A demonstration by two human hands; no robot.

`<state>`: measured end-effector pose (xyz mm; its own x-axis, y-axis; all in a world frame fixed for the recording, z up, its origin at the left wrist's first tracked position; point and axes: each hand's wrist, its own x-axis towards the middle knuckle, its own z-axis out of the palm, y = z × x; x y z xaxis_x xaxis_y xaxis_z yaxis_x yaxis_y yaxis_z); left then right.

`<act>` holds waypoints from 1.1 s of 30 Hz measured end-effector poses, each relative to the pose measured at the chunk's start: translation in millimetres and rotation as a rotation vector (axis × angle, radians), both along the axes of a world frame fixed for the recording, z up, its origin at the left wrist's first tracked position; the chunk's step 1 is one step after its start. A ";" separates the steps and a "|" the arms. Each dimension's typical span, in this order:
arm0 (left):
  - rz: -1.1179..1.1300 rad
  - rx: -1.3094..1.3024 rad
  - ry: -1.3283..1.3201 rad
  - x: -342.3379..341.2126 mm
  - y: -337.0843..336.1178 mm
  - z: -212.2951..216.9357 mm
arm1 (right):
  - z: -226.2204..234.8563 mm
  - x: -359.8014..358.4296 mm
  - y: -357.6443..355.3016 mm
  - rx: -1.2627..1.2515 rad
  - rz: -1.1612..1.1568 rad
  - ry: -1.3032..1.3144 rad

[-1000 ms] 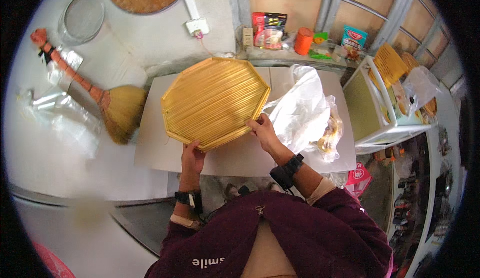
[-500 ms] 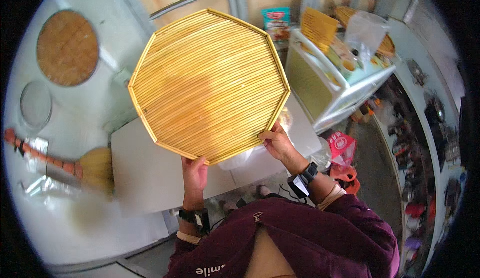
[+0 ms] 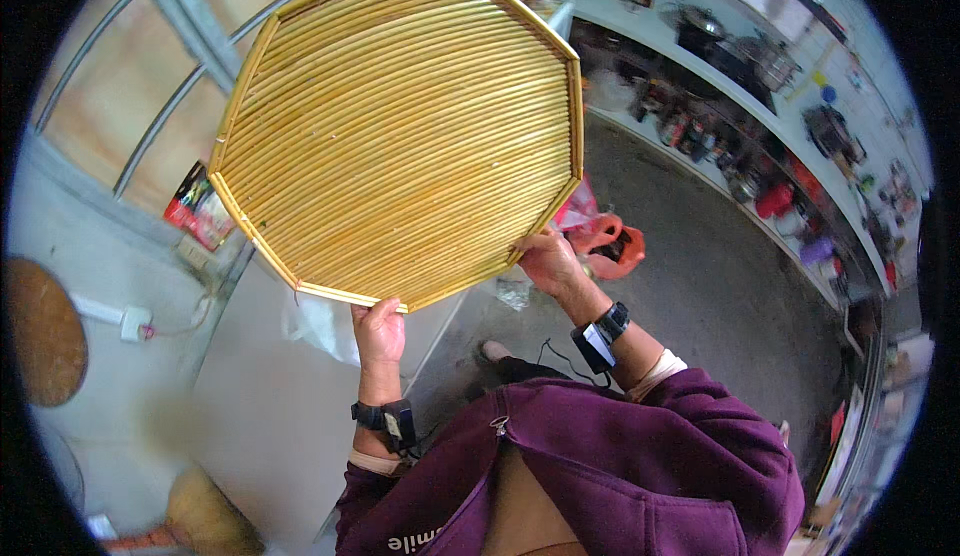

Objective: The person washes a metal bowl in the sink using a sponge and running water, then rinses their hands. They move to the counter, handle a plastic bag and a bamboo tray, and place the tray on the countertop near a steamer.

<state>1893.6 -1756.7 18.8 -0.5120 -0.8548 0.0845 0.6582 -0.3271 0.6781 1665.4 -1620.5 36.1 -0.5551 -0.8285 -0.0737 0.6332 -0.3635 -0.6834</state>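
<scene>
A large octagonal bamboo tray (image 3: 405, 146) of thin parallel slats with a raised rim is held out in front of me. My left hand (image 3: 380, 334) grips its near edge, thumb on the rim. Farther right along the same edge, my right hand (image 3: 548, 261) pinches the lower right corner. Nothing lies on the slats except a few small pale specks. Both sets of fingers beneath the tray are mostly hidden.
Below the tray stands a pale table (image 3: 260, 406) with a clear plastic bag (image 3: 322, 328). A broom (image 3: 210, 516) leans at lower left. Orange bags (image 3: 612, 246) sit on the dark floor (image 3: 720, 256). A counter (image 3: 690, 51) with pots and shelves of jars curves along the right.
My view has turned to the right, bringing in more floor and counter, and the tray has come along in both hands. The grip looks the same.
</scene>
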 end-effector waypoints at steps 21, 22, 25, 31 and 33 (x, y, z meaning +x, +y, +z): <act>-0.557 0.324 -0.020 -59.1 -17.6 18.7 | 44.7 87.1 160.2 0.102 -0.974 0.697; -0.606 0.379 0.006 -83.9 -4.8 15.1 | 46.2 78.5 177.3 0.161 -0.910 0.645; -1.111 0.420 0.366 -157.7 46.4 18.1 | 56.7 53.6 223.2 0.394 -0.951 1.391; -1.163 0.343 0.066 -222.1 132.1 -17.8 | 74.3 36.7 301.3 0.742 -1.080 1.626; -1.234 0.321 0.025 -241.9 155.2 -25.7 | 74.6 28.2 319.1 0.763 -1.153 1.623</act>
